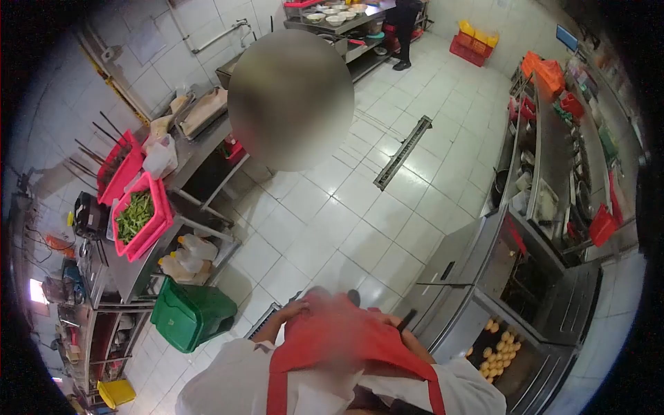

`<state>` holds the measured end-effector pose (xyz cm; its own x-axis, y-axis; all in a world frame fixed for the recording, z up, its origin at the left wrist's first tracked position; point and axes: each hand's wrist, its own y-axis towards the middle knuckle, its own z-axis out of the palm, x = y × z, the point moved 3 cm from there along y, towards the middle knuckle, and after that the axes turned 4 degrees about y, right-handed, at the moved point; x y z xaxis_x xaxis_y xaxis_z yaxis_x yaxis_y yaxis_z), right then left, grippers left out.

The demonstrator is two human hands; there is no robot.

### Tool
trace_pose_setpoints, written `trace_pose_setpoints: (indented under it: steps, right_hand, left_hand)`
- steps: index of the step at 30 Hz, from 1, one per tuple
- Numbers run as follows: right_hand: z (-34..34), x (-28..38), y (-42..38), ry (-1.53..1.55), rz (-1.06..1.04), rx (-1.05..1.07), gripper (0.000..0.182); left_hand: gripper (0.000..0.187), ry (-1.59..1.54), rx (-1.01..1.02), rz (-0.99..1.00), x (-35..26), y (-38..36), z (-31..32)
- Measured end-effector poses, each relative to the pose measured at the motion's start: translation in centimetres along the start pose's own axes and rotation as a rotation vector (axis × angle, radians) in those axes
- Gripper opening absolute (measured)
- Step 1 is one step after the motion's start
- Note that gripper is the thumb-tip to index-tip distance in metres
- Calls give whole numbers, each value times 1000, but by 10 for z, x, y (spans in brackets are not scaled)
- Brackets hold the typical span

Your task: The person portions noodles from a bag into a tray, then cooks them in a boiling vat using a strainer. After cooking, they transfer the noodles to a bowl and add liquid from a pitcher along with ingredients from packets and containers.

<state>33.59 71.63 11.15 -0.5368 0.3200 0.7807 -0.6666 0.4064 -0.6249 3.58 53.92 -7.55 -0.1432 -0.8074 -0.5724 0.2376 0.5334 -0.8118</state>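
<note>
My left hand point(293, 310) lies against the front of the red apron point(346, 335), its fingers stretched over the cloth. At the apron's other side is my right hand point(393, 321), partly covered by the cloth and the sleeve. Right beside it shows a black bar-like handle point(408, 319); I cannot tell whether the fingers grip it. To the right stands a steel oven unit point(453, 328), with rows of round golden pieces point(501, 356) resembling buns on a dark surface.
At left, a green bin point(190, 315) stands by a steel table holding a pink basket of green vegetables point(135, 216). Jugs point(187, 259) sit below. A drain grate point(403, 153) crosses the tiled floor. Steel counters point(553, 159) line the right. A person point(402, 31) stands far back.
</note>
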Motion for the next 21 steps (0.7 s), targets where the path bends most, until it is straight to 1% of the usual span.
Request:
trace_pose_setpoints:
  steps: [1,2,3,4,5,6,8,9,12,13,14,15,16,17,18,19,20,21]
  right_hand:
    - [-12,7,11,7,9,-10,40]
    - [-28,9,20,9,11,-24,39]
    - [-40,6,27,9,11,-39,39]
    - [-49,1,34,10,9,-52,38]
    - [-57,-3,43,11,5,-66,38]
    - [-65,-5,56,15,1,-79,37]
    - [-93,-5,83,26,-8,-111,37]
    - [-107,-5,97,32,-15,-129,36]
    - [-165,-12,111,46,-17,-168,35]
    - [-177,12,128,56,-11,-178,34]
    - [-182,20,138,72,-6,-193,34]
    - [-213,-22,171,78,-4,-205,34]
    - [-234,-78,201,-201,95,-86,38]
    - [-260,-81,266,-478,198,36,44]
    - [-281,-59,266,-342,194,-220,37]
    - [-298,-37,265,-197,189,-469,31]
    - [-315,-28,270,0,158,-503,33]
    - [-322,-14,269,28,137,-791,32]
  left_hand:
    - [78,-151,-93,93,-9,11,-6]
    - [79,-161,-142,23,-36,4,-9]
    - [79,-163,-138,33,-37,25,-16]
    - [81,-308,-135,43,-21,52,-25]
    - [83,-450,-133,52,-31,66,-35]
    - [83,-448,-130,61,-40,79,-46]
    - [67,-256,-238,170,-80,83,-71]
    - [67,-251,-235,181,-103,96,-94]
    - [68,61,-215,156,-155,129,-170]
    - [69,163,-205,139,-167,137,-192]
    - [70,272,-191,122,-175,145,-216]
    - [70,281,-180,125,-179,164,-244]
    - [68,529,-207,39,-181,194,-274]
    - [66,776,-237,-45,-194,216,-294]
    - [69,744,-233,-138,-243,214,-306]
    - [64,812,-282,-45,-281,228,-321]
    - [59,876,-328,44,-313,240,-333]
    - [53,815,-319,35,-371,231,-335]
